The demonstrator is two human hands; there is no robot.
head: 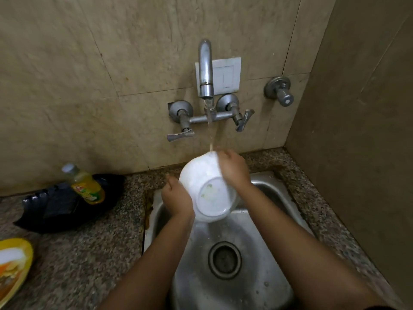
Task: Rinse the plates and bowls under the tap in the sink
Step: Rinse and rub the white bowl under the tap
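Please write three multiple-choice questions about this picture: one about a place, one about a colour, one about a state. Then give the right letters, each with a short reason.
1. Where is the bottle of yellow liquid?
A. left of the sink, at the black bag
B. inside the sink
C. right of the sink

2. What colour is the bowl?
A. blue
B. red
C. white

3. What is the state of the tap?
A. shut off
B. running
C. covered with a cloth

Answers:
1. A: it shows on the counter side, left of the basin.
2. C: its whole outside is white.
3. B: a stream of water falls from the spout onto the bowl.
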